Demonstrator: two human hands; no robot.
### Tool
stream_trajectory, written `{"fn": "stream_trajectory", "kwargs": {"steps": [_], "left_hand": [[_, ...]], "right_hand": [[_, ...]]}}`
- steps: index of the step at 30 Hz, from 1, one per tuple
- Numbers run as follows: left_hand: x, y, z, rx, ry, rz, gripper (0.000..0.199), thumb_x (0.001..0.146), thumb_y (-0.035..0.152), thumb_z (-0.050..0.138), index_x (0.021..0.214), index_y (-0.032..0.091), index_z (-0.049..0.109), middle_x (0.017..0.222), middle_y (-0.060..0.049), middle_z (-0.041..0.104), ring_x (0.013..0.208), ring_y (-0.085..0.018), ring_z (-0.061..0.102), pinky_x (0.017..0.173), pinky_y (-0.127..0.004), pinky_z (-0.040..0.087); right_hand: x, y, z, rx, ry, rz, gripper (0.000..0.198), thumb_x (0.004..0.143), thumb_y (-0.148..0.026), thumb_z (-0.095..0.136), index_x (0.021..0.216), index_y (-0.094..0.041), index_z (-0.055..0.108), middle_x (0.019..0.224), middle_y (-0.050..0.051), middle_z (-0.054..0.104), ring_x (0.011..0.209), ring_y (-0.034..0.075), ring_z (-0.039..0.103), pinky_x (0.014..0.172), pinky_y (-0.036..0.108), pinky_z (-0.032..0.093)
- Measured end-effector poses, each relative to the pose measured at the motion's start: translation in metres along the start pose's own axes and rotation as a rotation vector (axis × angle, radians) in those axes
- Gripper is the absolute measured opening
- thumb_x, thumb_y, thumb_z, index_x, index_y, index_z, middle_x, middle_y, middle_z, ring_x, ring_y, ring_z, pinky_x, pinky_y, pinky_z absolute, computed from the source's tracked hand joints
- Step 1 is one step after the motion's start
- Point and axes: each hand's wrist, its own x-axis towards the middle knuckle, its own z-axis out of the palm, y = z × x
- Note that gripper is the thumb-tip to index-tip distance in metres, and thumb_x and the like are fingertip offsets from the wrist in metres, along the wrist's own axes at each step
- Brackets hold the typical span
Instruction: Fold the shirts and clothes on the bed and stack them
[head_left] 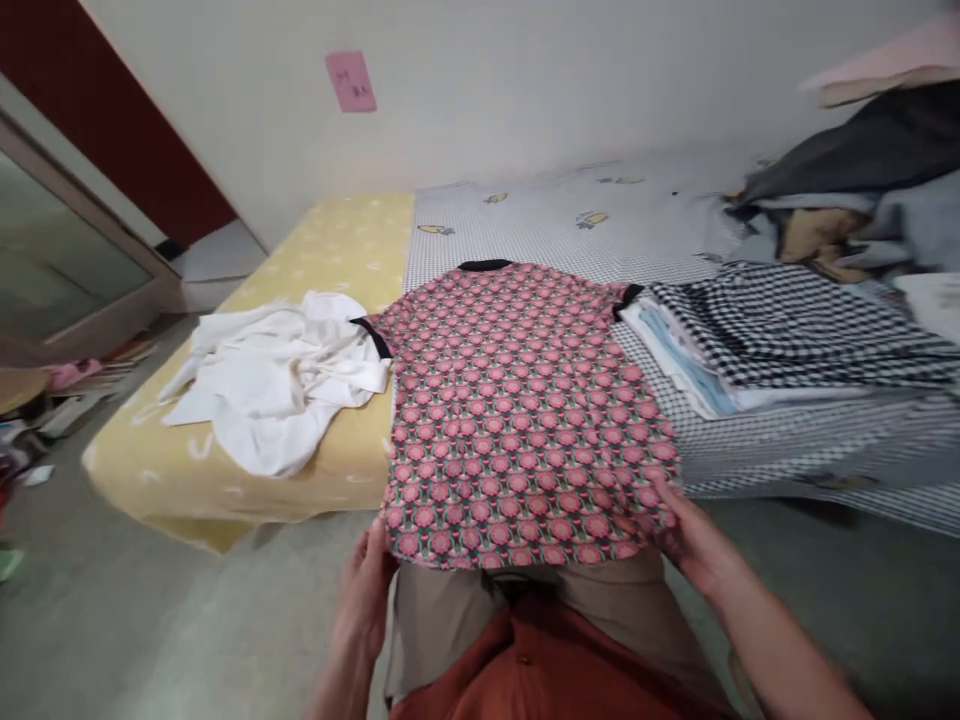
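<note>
A pink patterned short-sleeved shirt (517, 400) with black collar and cuffs lies spread out, back side up, its upper part on the bed and its hem reaching over the front edge toward my lap. My left hand (369, 570) is closed on the hem's left corner. At the right corner, my right hand (686, 535) grips the same hem, thumb on top. The cloth is stretched fairly flat between both hands. Beside the left sleeve is a crumpled white garment (277, 380). The right cuff touches a stack of folded clothes (705, 385) topped by a black-and-white checked cloth (795, 325).
The bed has a yellow sheet (360, 235) at left and a grey checked sheet (525, 225) at right. A heap of dark clothes (862, 150) rises at the far right. A pink paper (351, 82) is stuck on the wall. Assorted items lie on the floor at left.
</note>
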Motion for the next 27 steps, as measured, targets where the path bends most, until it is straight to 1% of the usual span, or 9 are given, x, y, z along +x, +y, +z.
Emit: {"fn": "stream_trajectory", "kwargs": {"steps": [1, 3, 6, 10, 13, 17, 21, 24, 27], "left_hand": [[-0.001, 0.002, 0.001, 0.032, 0.002, -0.035, 0.046, 0.074, 0.050, 0.083, 0.105, 0.016, 0.076, 0.103, -0.012, 0.081, 0.101, -0.027, 0.075, 0.093, -0.039, 0.058], [-0.003, 0.007, 0.006, 0.061, 0.031, -0.105, 0.031, 0.081, 0.036, 0.079, 0.104, 0.016, 0.076, 0.098, -0.011, 0.081, 0.099, -0.026, 0.075, 0.095, -0.038, 0.059], [-0.007, 0.011, 0.016, 0.034, 0.120, -0.127, 0.017, 0.089, 0.021, 0.067, 0.101, 0.015, 0.077, 0.091, -0.010, 0.081, 0.098, -0.024, 0.076, 0.097, -0.038, 0.059], [-0.009, 0.011, 0.024, -0.043, 0.211, -0.101, 0.015, 0.091, 0.016, 0.063, 0.096, 0.015, 0.077, 0.092, -0.010, 0.081, 0.101, -0.022, 0.076, 0.102, -0.036, 0.057], [-0.006, 0.010, 0.024, -0.102, 0.243, -0.069, 0.016, 0.091, 0.014, 0.062, 0.097, 0.015, 0.077, 0.093, -0.008, 0.081, 0.103, -0.021, 0.075, 0.104, -0.034, 0.056], [-0.003, 0.011, 0.026, -0.166, 0.267, -0.058, 0.015, 0.089, 0.012, 0.063, 0.095, 0.016, 0.076, 0.090, -0.006, 0.081, 0.100, -0.021, 0.075, 0.104, -0.035, 0.057], [-0.005, 0.014, 0.033, -0.189, 0.286, -0.069, 0.015, 0.088, 0.012, 0.062, 0.095, 0.017, 0.075, 0.084, -0.006, 0.080, 0.098, -0.023, 0.076, 0.103, -0.038, 0.058], [-0.008, 0.014, 0.035, -0.198, 0.281, -0.100, 0.015, 0.087, 0.014, 0.064, 0.097, 0.017, 0.075, 0.083, -0.007, 0.080, 0.099, -0.025, 0.076, 0.102, -0.040, 0.058], [-0.008, 0.010, 0.033, -0.202, 0.258, -0.116, 0.020, 0.085, 0.014, 0.063, 0.101, 0.016, 0.075, 0.088, -0.009, 0.081, 0.103, -0.026, 0.076, 0.102, -0.040, 0.058]], "right_hand": [[-0.003, 0.004, 0.001, -0.002, -0.041, 0.027, 0.043, 0.075, -0.049, 0.082, 0.111, -0.027, 0.073, 0.106, 0.007, 0.081, 0.092, 0.026, 0.077, 0.081, 0.039, 0.063], [-0.010, 0.009, 0.003, -0.019, -0.111, 0.058, 0.047, 0.072, -0.053, 0.083, 0.107, -0.023, 0.075, 0.104, 0.009, 0.081, 0.095, 0.028, 0.077, 0.084, 0.040, 0.062], [-0.019, 0.006, 0.002, -0.018, -0.100, 0.017, 0.043, 0.065, -0.051, 0.087, 0.093, -0.021, 0.078, 0.096, 0.009, 0.082, 0.093, 0.028, 0.077, 0.081, 0.037, 0.062], [-0.024, -0.003, -0.005, 0.014, -0.010, -0.073, 0.037, 0.062, -0.050, 0.088, 0.083, -0.021, 0.077, 0.085, 0.007, 0.081, 0.082, 0.026, 0.076, 0.067, 0.032, 0.060], [-0.022, -0.003, -0.009, 0.038, 0.015, -0.110, 0.036, 0.061, -0.050, 0.088, 0.079, -0.021, 0.076, 0.077, 0.006, 0.080, 0.078, 0.026, 0.076, 0.065, 0.031, 0.058], [-0.019, -0.001, -0.009, 0.111, 0.048, -0.129, 0.037, 0.058, -0.047, 0.089, 0.082, -0.021, 0.077, 0.079, 0.004, 0.080, 0.074, 0.022, 0.074, 0.061, 0.028, 0.056], [-0.014, 0.000, -0.011, 0.150, 0.117, -0.152, 0.034, 0.059, -0.042, 0.088, 0.084, -0.021, 0.077, 0.082, 0.002, 0.080, 0.070, 0.019, 0.072, 0.061, 0.027, 0.056], [-0.007, 0.005, -0.022, 0.138, 0.117, -0.149, 0.036, 0.057, -0.039, 0.088, 0.085, -0.022, 0.075, 0.079, 0.000, 0.078, 0.065, 0.017, 0.069, 0.056, 0.025, 0.054], [0.001, 0.010, -0.043, 0.163, 0.164, -0.118, 0.031, 0.051, -0.032, 0.087, 0.072, -0.023, 0.067, 0.061, -0.005, 0.067, 0.051, 0.013, 0.060, 0.050, 0.023, 0.051]]}}
